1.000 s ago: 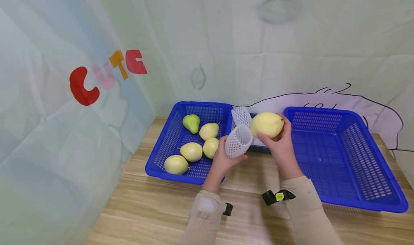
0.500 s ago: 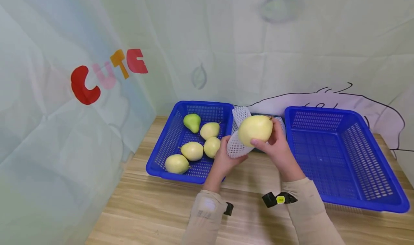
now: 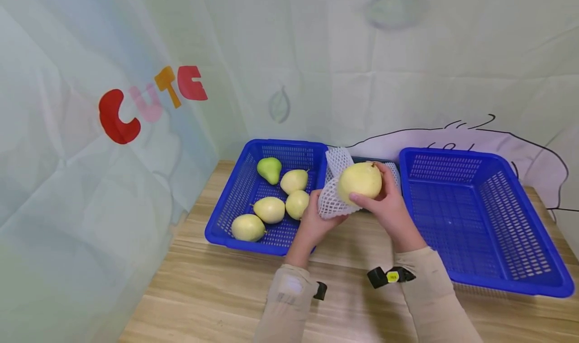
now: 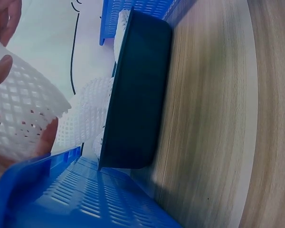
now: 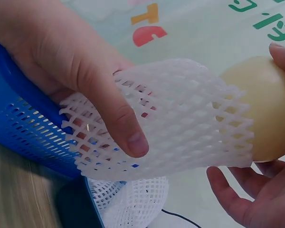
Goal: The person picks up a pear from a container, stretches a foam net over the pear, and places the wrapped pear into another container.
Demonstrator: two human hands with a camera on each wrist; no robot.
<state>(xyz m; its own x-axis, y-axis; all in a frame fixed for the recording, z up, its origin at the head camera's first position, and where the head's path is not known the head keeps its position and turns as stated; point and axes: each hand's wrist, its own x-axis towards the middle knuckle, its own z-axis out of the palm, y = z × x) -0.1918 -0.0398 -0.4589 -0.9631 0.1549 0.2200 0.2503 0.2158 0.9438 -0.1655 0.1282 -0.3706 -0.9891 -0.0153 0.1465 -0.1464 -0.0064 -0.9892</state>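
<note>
My left hand grips a white foam net sleeve, thumb along its side in the right wrist view. A pale yellow pear is held by my right hand between thumb and fingers, its stem end toward that hand. The pear's other end sits just inside the sleeve's mouth, whose netting overlaps the fruit. In the left wrist view the foam net shows at the left edge, with fingers around it. Both hands are above the table, between two blue baskets.
The left blue basket contains several yellow pears and a green pear. Another blue basket stands on the right. Between them, a dark green bin holds more foam nets. A printed cloth hangs behind the wooden table.
My right hand has brought the pear leftward and down from beside the sleeve to its mouth, and the pear's end has entered it. The left hand has stayed nearly in place, gripping the sleeve.
</note>
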